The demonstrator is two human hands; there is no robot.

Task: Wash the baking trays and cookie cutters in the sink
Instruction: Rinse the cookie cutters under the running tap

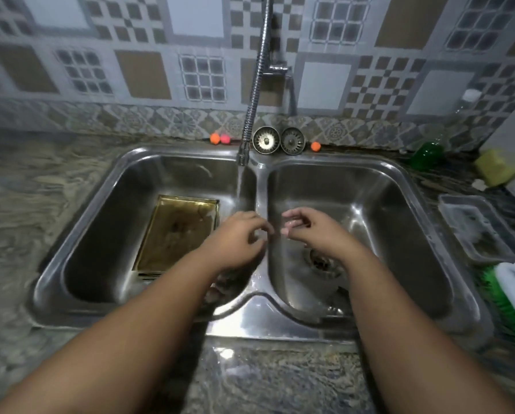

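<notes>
Far left, there's the mottled stone surface (26, 204), and set into it a steel double sink (259, 321). In the left bowl (101, 234) lies the gold-toned baking tray (175, 231), open side up on the bowl's floor, its long side running front to back, its inside wet and smeared brown. No cookie cutters can be made out; this view is too blurred.

At the sink's back rim sit an orange ball (215, 138) and a pink ball (225, 138), touching each other. The flexible faucet (254, 94) drops from the tiled wall to the left bowl's back right corner, and a stream of water (241, 186) pours straight down just left of the divider.

Right under it is the left hand (238, 237), palm down, fingers loosely curled and gripping nothing, just right of the tray. Across the divider, close but not touching, the right hand (307, 231) hangs over the right bowl, wet fingers loosely bent, nothing between them.

Behind them two round strainers (266, 139) lean side by side at the back rim, with another orange ball (315, 146) beside them. The drain (320, 259) shows below the right wrist.

On the surface's right side are a green bottle (426, 153), a yellow sponge (495, 168) at the back right corner, a clear plastic container (477, 228) beside the sink, and nearer the front a green brush (507, 300).
</notes>
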